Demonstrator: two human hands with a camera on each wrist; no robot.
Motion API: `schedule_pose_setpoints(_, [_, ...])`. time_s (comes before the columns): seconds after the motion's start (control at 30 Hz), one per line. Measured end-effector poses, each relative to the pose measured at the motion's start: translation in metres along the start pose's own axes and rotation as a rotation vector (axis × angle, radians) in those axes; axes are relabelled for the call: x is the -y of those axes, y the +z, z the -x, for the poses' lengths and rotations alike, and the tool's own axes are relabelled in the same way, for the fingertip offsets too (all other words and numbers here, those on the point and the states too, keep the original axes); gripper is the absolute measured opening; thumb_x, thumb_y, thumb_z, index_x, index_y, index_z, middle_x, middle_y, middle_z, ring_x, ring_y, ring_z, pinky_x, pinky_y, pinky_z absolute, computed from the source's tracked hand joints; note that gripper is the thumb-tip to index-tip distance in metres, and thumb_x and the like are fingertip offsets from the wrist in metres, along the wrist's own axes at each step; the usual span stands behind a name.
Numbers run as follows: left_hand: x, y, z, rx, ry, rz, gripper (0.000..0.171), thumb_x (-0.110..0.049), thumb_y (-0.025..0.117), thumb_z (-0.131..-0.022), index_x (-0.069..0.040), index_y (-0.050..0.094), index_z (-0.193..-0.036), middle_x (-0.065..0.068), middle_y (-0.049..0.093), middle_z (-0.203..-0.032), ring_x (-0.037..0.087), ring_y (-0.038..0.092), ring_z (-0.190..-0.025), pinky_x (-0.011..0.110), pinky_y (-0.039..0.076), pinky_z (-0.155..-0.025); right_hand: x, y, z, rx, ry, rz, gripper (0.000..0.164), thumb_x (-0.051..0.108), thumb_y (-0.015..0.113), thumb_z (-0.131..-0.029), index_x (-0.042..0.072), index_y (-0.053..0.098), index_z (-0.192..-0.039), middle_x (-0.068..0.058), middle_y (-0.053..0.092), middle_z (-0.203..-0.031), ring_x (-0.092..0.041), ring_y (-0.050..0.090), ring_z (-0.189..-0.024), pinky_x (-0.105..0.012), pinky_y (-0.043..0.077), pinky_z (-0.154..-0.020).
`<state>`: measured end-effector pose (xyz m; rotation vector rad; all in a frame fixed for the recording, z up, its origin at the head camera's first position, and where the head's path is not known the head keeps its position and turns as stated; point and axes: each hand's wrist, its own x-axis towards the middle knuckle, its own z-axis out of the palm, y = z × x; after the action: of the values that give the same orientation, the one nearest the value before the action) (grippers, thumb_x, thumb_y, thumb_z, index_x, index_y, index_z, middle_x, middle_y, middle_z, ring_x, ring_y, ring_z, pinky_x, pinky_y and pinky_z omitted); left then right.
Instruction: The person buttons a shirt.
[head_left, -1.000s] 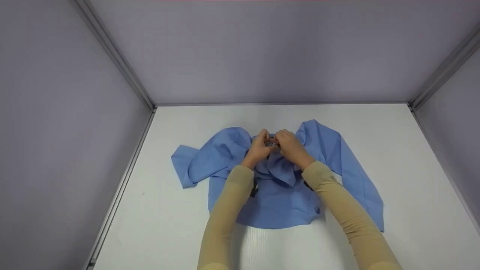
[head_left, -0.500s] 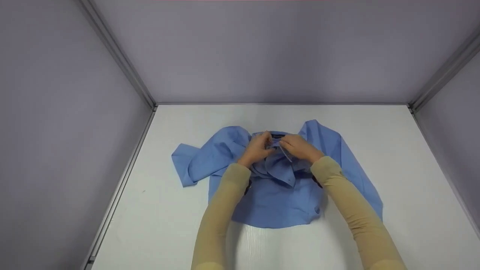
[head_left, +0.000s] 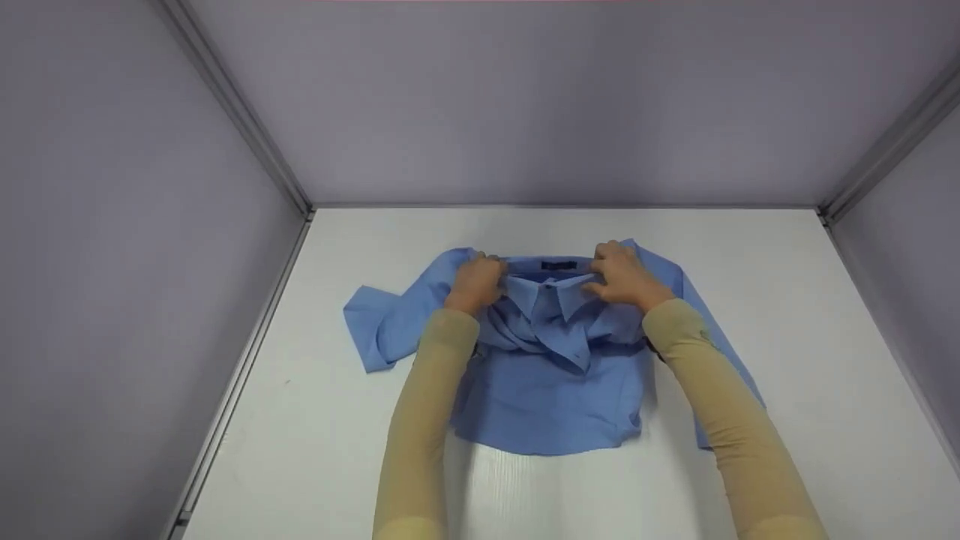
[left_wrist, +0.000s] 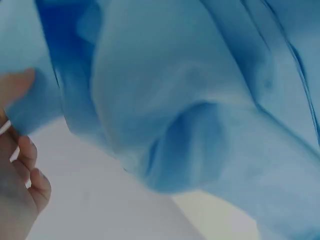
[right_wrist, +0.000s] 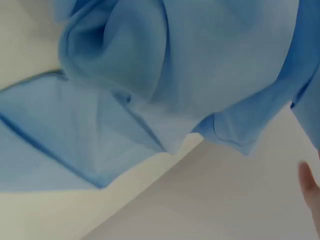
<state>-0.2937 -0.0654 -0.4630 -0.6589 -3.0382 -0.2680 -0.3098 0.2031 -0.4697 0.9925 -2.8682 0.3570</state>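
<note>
A light-blue button shirt [head_left: 544, 405] lies on the white table, its collar [head_left: 570, 298] toward the back and a dark label [head_left: 559, 265] inside the neck. My left hand [head_left: 478, 283] grips the left side of the collar; in the left wrist view the thumb of that hand [left_wrist: 17, 165] lies over the cloth, with other fingers curled below. At the collar's right side, my right hand [head_left: 624, 277] pinches the cloth between thumb and fingers. Only a fingertip of it [right_wrist: 309, 187] shows at the edge of the right wrist view, and its grip is hidden there.
The shirt's left sleeve [head_left: 371, 326] is folded back on the table [head_left: 300, 442]. Its other sleeve [head_left: 731, 360] runs down partly under my right forearm. Grey panels [head_left: 555, 105] stand at the back and both sides.
My hands have moved apart from the collar's front middle out to its two sides. The collar is spread wider, and the label and neck opening now show.
</note>
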Motion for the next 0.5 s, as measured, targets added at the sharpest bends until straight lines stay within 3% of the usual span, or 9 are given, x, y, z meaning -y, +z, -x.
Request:
schedule_pose_setpoints(0.1, [0.003, 0.003, -0.001, -0.045, -0.065, 0.077, 0.023, -0.023, 0.069, -0.077, -0.006, 0.064, -0.091, 0.005, 0.060, -0.085, 0.020, 0.055, -0.077, 0.032, 0.045, -0.067, 0.000, 0.005, -0.002, -0.116, 0.053, -0.003, 0.030, 0.030, 0.065, -0.079, 0.000, 0.064, -0.081, -0.008, 0.039, -0.078, -0.026, 0.035, -0.074, -0.042, 0.029, -0.068])
schedule_pose_setpoints(0.23, [0.003, 0.013, -0.003, -0.150, -0.150, 0.203, 0.029, -0.027, 0.067, -0.078, -0.005, 0.056, -0.093, 0.006, 0.056, -0.083, 0.019, 0.053, -0.069, 0.032, 0.043, -0.061, 0.004, 0.016, -0.006, -0.209, 0.207, -0.080, 0.027, 0.026, 0.064, -0.081, -0.001, 0.061, -0.082, -0.011, 0.046, -0.074, -0.027, 0.042, -0.068, -0.039, 0.035, -0.063])
schedule_pose_setpoints(0.4, [-0.009, 0.037, -0.008, -0.321, -0.259, 0.360, 0.039, -0.016, 0.066, -0.080, -0.006, 0.046, -0.111, 0.012, 0.044, -0.111, 0.023, 0.054, -0.075, 0.033, 0.045, -0.065, 0.013, 0.036, -0.015, -0.205, 0.412, -0.258, 0.033, 0.021, 0.058, -0.086, -0.005, 0.051, -0.106, -0.020, 0.058, -0.086, -0.030, 0.055, -0.075, -0.042, 0.043, -0.067])
schedule_pose_setpoints(0.5, [-0.020, 0.053, -0.007, -0.305, -0.288, 0.413, 0.033, -0.011, 0.063, -0.081, -0.003, 0.046, -0.108, 0.014, 0.044, -0.108, 0.026, 0.054, -0.080, 0.034, 0.045, -0.069, 0.022, 0.049, -0.018, -0.159, 0.468, -0.346, 0.044, 0.015, 0.054, -0.087, -0.008, 0.038, -0.122, -0.023, 0.058, -0.086, -0.029, 0.054, -0.073, -0.042, 0.043, -0.070])
